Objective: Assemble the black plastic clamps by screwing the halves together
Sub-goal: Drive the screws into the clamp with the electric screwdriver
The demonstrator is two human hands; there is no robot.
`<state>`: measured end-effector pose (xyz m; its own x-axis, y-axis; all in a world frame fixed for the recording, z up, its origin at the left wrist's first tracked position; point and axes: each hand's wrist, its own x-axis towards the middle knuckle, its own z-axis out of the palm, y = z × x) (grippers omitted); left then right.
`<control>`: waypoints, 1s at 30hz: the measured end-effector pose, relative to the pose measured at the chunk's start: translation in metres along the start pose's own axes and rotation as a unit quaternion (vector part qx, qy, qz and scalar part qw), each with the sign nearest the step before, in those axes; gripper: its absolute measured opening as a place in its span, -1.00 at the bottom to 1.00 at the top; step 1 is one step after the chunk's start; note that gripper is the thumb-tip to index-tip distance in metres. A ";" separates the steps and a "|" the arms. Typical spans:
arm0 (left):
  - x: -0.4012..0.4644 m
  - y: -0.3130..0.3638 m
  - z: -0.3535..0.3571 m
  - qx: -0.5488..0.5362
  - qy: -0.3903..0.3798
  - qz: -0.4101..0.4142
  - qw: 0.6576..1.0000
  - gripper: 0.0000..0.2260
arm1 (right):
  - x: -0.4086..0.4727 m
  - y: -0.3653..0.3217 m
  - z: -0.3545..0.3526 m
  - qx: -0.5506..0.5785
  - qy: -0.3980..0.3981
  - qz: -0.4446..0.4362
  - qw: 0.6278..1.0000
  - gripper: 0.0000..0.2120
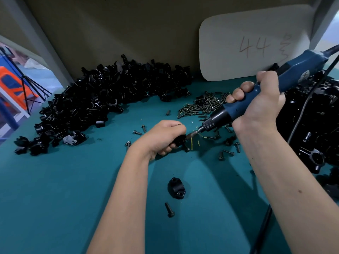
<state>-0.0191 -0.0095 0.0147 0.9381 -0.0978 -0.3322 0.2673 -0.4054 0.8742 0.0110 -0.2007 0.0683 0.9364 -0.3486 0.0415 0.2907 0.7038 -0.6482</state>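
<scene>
My left hand [163, 136] grips a black plastic clamp [179, 142] near the middle of the teal table; most of the clamp is hidden under my fingers. My right hand [260, 105] grips a blue electric screwdriver [275, 88], which slants down to the left. Its bit [192, 134] meets the clamp's right side. A single black clamp half [176, 187] lies closer to me, with one black screw [169, 209] just below it.
A big heap of black clamp halves [95, 105] fills the back left. A pile of screws [203, 105] sits behind my hands, with loose screws [229, 151] scattered around. More black clamps [315, 129] are heaped at the right. A white board [247, 48] leans on the back wall.
</scene>
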 end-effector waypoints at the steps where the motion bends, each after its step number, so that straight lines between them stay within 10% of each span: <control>1: 0.000 0.001 0.000 0.000 -0.001 0.001 1.000 -0.85 | -0.001 0.000 0.000 -0.001 -0.004 -0.003 1.000 -0.81; 30: -0.002 0.000 -0.001 -0.026 -0.001 -0.013 1.000 -0.81 | -0.007 -0.002 0.004 -0.009 -0.043 -0.021 0.999 -0.81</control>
<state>-0.0207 -0.0086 0.0156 0.9300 -0.0901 -0.3564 0.3032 -0.3606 0.8821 0.0047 -0.1975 0.0722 0.9371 -0.3222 0.1343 0.3275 0.6785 -0.6575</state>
